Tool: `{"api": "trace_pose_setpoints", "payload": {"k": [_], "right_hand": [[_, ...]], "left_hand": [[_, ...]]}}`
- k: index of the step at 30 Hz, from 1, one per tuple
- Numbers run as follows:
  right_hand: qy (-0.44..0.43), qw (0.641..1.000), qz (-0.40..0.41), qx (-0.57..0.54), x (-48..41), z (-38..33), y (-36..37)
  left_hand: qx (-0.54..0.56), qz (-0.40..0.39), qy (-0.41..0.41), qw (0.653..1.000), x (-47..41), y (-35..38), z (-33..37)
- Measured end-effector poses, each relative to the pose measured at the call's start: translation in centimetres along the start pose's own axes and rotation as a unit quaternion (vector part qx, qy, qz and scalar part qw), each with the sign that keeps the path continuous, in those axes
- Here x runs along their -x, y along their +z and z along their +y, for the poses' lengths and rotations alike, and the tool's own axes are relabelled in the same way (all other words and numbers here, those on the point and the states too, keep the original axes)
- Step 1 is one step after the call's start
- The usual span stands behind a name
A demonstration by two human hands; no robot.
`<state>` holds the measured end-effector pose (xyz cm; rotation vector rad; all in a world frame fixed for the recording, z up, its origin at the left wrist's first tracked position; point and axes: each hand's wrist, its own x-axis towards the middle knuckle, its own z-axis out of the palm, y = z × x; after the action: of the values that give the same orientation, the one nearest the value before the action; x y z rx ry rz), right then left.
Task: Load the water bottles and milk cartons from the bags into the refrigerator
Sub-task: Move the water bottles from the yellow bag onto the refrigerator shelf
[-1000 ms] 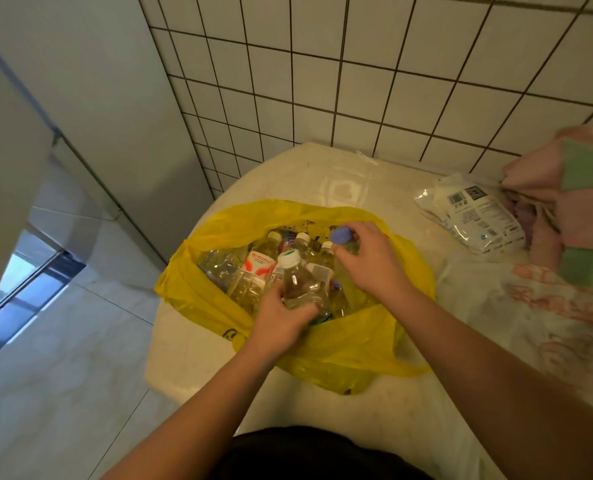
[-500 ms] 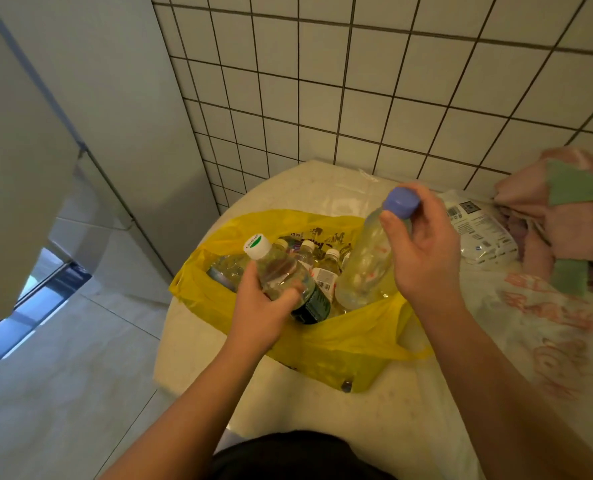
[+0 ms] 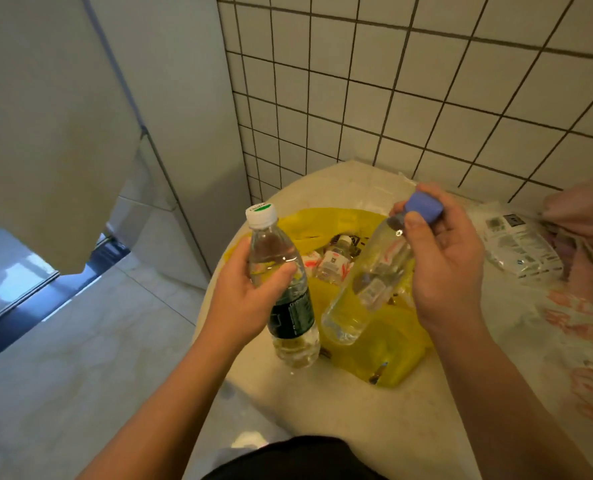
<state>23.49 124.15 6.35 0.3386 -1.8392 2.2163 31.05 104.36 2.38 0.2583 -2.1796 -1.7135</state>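
Left hand (image 3: 250, 299) grips a green-labelled water bottle (image 3: 284, 289); right hand (image 3: 444, 268) pinches a blue-capped bottle (image 3: 368, 282) above the yellow bag (image 3: 385, 355).

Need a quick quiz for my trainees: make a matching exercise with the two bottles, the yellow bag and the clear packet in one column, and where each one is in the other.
Things
1. white-capped bottle
2. blue-capped bottle
3. yellow bag
4. clear packet

Places
A. held in the right hand
B. lying near the tiled wall, right of the bag
C. held in the left hand
D. on the counter, small bottles inside

Pairs: 1-C, 2-A, 3-D, 4-B
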Motion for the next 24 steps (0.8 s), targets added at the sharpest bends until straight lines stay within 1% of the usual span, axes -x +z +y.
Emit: {"api": "trace_pose_setpoints", "payload": {"k": [5,11,17,24], "right_hand": [[0.028,0.998,-0.052,0.005,2.8,0.8,4.4],[0.050,0.990,-0.130,0.024,7.9,1.7,11.9],[0.059,0.978,-0.197,0.044,14.9,2.3,22.0],[0.053,0.956,-0.290,0.019,22.5,3.2,34.5]], "left_hand": [[-0.013,-0.005,-0.026,1.000,2.2,-4.6,-1.4],[-0.047,-0.002,-0.069,0.996,5.6,-13.1,-3.3],[-0.077,0.044,-0.102,0.991,10.0,-24.2,-5.8],[-0.102,0.121,-0.123,0.980,15.0,-37.6,-8.8]]}}
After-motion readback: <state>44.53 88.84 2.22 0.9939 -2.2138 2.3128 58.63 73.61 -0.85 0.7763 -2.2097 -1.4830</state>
